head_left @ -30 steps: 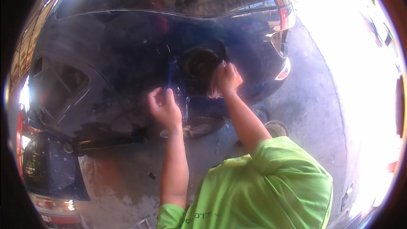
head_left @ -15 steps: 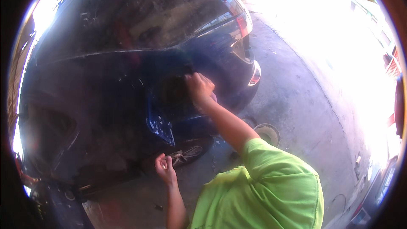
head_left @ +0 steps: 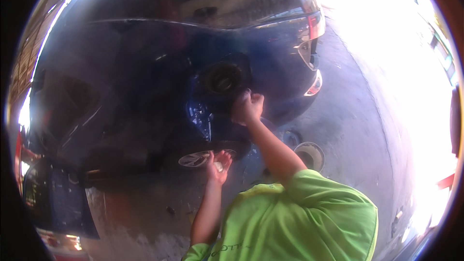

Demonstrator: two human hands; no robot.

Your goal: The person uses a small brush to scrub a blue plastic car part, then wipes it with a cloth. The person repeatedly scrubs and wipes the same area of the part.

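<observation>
A dark blue car (head_left: 140, 87) fills the left and middle of the view. In its side is a dark round recess (head_left: 223, 78), and below that a bright blue, pale-flecked patch of bodywork (head_left: 199, 116). Just below and right of the recess is my right hand (head_left: 249, 107), close against the panel with its fingers curled in; what they hold, if anything, is hidden. My left hand (head_left: 220, 168) is lower down, palm up in front of the car's wheel (head_left: 193, 159). A small whitish piece (head_left: 219, 166) lies in its palm, under half-curled fingers.
A round, pale-rimmed container (head_left: 310, 156) stands on the grey concrete floor (head_left: 350, 116) right of my right forearm. The car's rear light (head_left: 314, 84) is at its right end. A dark boxy object (head_left: 60, 198) stands at the lower left. Strong sunlight washes out the right side.
My right hand has come down from the round recess, uncovering it. My left hand has turned palm up, nearer the wheel, showing the whitish piece. The whole view has shifted.
</observation>
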